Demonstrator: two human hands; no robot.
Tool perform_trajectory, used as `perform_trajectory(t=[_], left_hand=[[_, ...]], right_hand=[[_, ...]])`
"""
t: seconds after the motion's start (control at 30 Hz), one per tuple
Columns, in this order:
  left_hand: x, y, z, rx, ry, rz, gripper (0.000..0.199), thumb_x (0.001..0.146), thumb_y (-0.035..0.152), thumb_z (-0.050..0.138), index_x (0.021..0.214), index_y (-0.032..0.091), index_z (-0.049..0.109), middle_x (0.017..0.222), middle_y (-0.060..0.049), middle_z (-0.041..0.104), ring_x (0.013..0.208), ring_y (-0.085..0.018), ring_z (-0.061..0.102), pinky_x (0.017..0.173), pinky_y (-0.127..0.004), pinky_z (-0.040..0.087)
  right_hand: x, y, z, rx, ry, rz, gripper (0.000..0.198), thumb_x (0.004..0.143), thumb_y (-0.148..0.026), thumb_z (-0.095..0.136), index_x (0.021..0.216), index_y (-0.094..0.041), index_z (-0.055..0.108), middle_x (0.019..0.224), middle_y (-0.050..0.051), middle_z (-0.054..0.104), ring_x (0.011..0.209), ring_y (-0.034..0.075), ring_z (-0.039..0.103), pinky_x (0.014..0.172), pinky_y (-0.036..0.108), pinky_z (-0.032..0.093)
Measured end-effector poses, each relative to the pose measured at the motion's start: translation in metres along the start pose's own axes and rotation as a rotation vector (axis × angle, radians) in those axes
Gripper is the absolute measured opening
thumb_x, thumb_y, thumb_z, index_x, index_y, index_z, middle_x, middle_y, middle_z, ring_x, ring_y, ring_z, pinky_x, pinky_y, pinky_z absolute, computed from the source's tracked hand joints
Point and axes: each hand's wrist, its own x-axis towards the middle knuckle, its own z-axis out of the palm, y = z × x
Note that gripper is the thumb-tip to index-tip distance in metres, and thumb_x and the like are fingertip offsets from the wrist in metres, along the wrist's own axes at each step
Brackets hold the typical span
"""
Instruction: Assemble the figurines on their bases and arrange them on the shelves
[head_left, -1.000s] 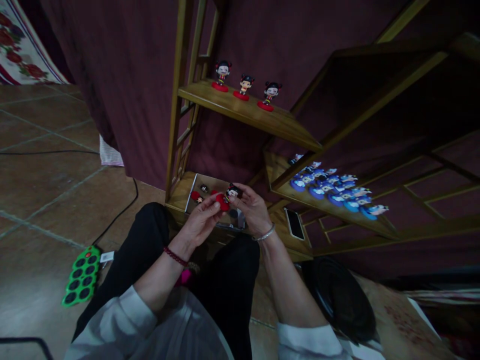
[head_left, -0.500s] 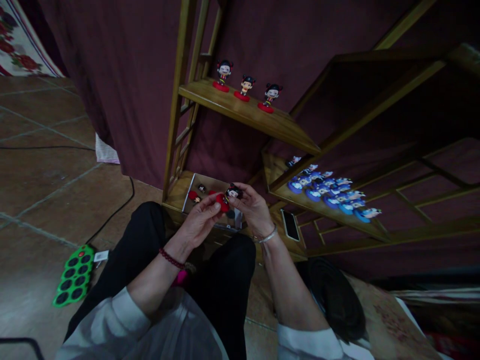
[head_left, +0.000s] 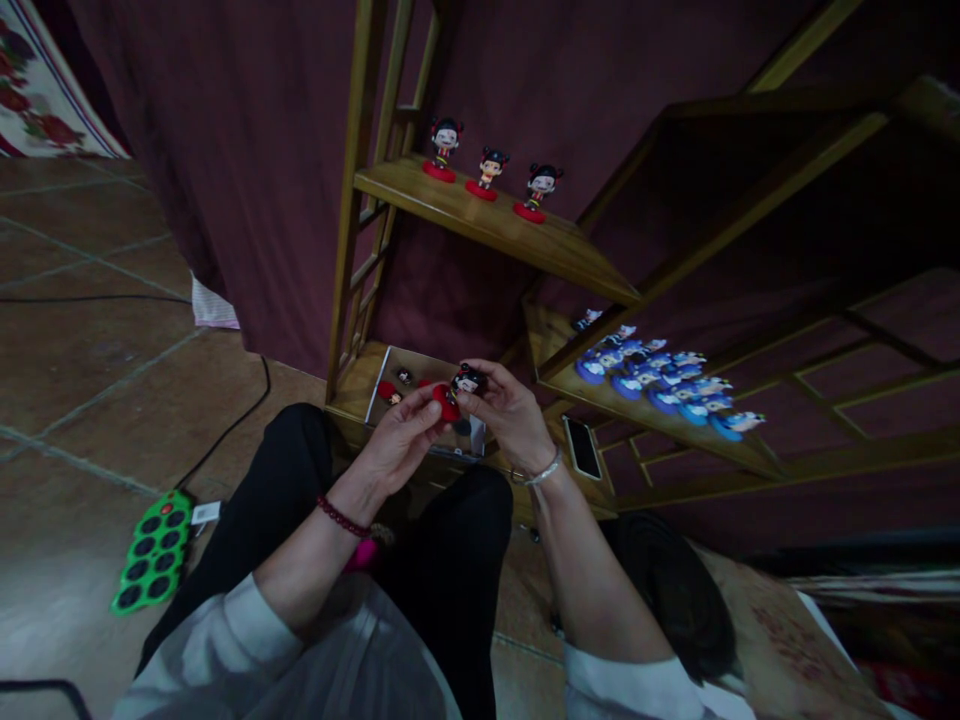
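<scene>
Between both hands is a small figurine (head_left: 466, 380) with black hair buns and a pale face, tilted on its side. My left hand (head_left: 397, 440) pinches its round red base (head_left: 447, 403). The fingers of my right hand (head_left: 511, 412) are closed around the figurine's head and body. Below and behind my hands lies a shallow box (head_left: 381, 372) holding loose pieces, among them a small dark-haired head (head_left: 403, 376) and a red piece (head_left: 386, 390); my hands hide part of the box.
Three similar figurines (head_left: 490, 172) stand on red bases on the upper wooden shelf (head_left: 480, 225). Several blue-based figurines (head_left: 660, 375) crowd the right shelf. A phone (head_left: 582, 447) lies on the lower board. A green power strip (head_left: 154, 552) sits on the floor at left.
The figurine stays in both hands with almost the same pose. My right wrist has shifted slightly to the right, and the view has moved a little.
</scene>
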Motion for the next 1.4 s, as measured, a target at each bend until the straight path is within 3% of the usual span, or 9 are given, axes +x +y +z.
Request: perform_trajectory(t=[0.43,0.77,1.4], left_hand=[[-0.004,0.004,0.014,-0.039,0.002,-0.001,0.028,0.064,0.018,0.074,0.090,0.012,0.066,0.085,-0.003,0.066,0.074,-0.010,0.059,0.066,-0.020,0.046],[-0.012,0.003,0.020,-0.051,0.004,-0.038,0.027,0.065,0.018,0.074,0.089,0.012,0.065,0.084,-0.003,0.064,0.072,-0.009,0.060,0.065,-0.017,0.048],[-0.017,0.002,0.025,-0.078,-0.013,0.007,0.027,0.064,0.016,0.074,0.090,0.012,0.064,0.085,-0.003,0.065,0.073,-0.008,0.058,0.072,-0.019,0.045]], right_hand=[[-0.002,-0.015,0.001,-0.056,-0.039,-0.068,0.039,0.060,-0.025,0.075,0.097,-0.025,0.062,0.081,-0.001,0.063,0.072,0.014,0.057,0.064,0.025,0.048],[-0.010,-0.022,-0.001,-0.108,-0.097,-0.086,0.039,0.063,-0.028,0.072,0.098,-0.023,0.057,0.082,-0.001,0.059,0.076,0.013,0.056,0.071,0.026,0.048],[-0.017,-0.020,0.004,-0.146,-0.056,-0.144,0.035,0.068,-0.027,0.069,0.099,-0.023,0.054,0.085,-0.001,0.057,0.073,0.012,0.056,0.064,0.023,0.049]])
